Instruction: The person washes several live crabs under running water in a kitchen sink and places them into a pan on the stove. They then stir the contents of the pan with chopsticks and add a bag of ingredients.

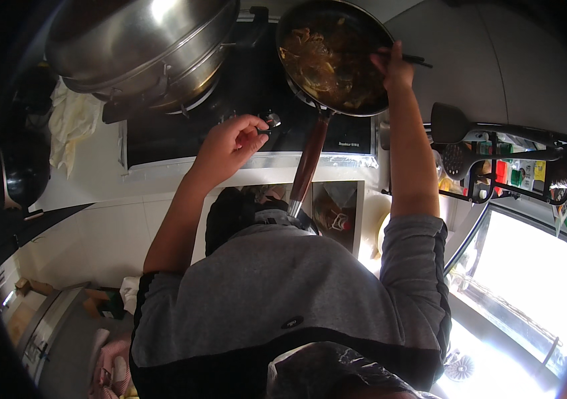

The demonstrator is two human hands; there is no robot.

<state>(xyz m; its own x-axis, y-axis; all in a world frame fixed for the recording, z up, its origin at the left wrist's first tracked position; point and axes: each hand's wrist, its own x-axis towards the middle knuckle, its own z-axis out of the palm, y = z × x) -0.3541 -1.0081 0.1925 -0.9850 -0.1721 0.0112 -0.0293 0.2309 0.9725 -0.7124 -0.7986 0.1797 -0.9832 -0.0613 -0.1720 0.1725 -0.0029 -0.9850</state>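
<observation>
A black frying pan (382,95) with a wooden handle (311,157) sits on the right side of the black gas stove (173,142). Brownish noodles with pale pieces (320,70) lie mostly in its left half. At the pan's right rim, my right hand (397,69) grips dark chopsticks (420,61); their back ends stick out to the right and their tips are hard to make out. My left hand (233,144) hovers by the stove's front, thumb and forefinger curled close to a silvery control knob (273,119). Something small and dark shows at those fingertips; whether it is held is unclear.
A large steel steamer pot (138,50) stands on the left burner. White cloth (74,119) lies left of it. To the right, a black spatula (450,122) and a slotted spoon (458,160) lie across a rack (488,184) with several bottles and packets. A bright window is beyond.
</observation>
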